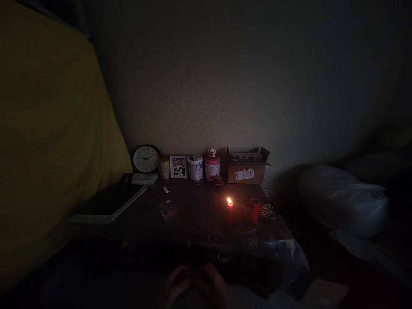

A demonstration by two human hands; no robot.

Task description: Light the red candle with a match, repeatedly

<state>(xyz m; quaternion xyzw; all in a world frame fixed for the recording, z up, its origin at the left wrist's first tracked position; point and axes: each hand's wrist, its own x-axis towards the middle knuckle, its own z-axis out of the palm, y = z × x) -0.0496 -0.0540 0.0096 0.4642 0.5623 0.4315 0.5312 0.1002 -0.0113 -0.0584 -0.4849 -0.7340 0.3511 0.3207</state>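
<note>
My left hand (pixel 178 282) and my right hand (pixel 210 281) are close together in front of the table's near edge, at the bottom of the view. Both are dim and blurred, with fingers curled towards each other. Whatever lies between them is too dark to make out. Beyond them, a lit red candle (pixel 230 211) stands on the dark table (pixel 196 214), and an unlit red candle (pixel 255 213) is to its right. A dish of matchsticks (pixel 267 210) sits beside that one. A small packet (pixel 167 210) lies left of the candles.
Along the wall stand a clock (pixel 146 159), a framed panda picture (pixel 178 167), a white tin (pixel 195 167), a pink jar (pixel 212 168) and an open cardboard box (pixel 246 172). A large book (pixel 111 204) lies left, near a yellow cloth (pixel 58 116). Pale bags (pixel 344 199) are right.
</note>
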